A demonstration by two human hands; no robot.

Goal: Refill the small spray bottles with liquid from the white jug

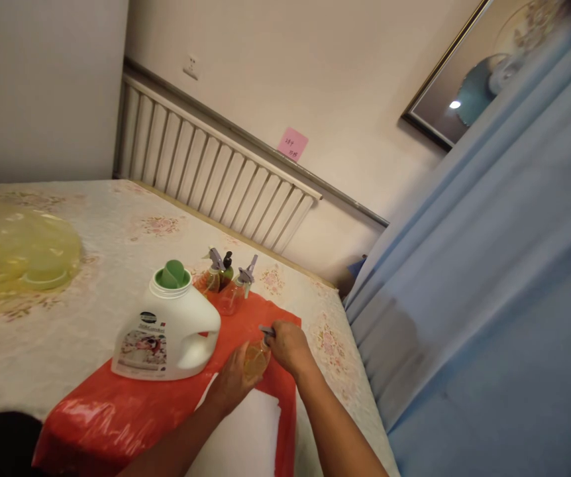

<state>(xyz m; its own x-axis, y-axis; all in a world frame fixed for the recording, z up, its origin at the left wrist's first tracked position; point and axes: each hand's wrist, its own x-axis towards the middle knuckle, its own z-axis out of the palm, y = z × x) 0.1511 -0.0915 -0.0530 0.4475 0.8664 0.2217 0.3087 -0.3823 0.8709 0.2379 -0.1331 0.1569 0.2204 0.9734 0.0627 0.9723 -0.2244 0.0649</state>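
Observation:
My left hand (pixel 230 379) is wrapped round the body of a small clear spray bottle (pixel 256 360) with a yellowish tint. At its top, my right hand (pixel 288 346) grips the grey spray head (pixel 267 330); whether the head is seated on the neck is too small to tell. The bottle is tilted over a white sheet (pixel 238 434) on red plastic (pixel 101 407). Left of my hands stands a large white detergent jug (pixel 171 331), its green spout (pixel 173 274) uncovered.
Behind the jug stand a clear spray bottle (pixel 230 298), another grey-headed spray bottle (pixel 210 281) and a dark-topped green bottle (pixel 226 273). A yellow translucent plastic thing (pixel 22 252) lies far left on the flowered cloth (pixel 111 252). A radiator (pixel 210 169) and blue curtain (pixel 489 252) border the bed.

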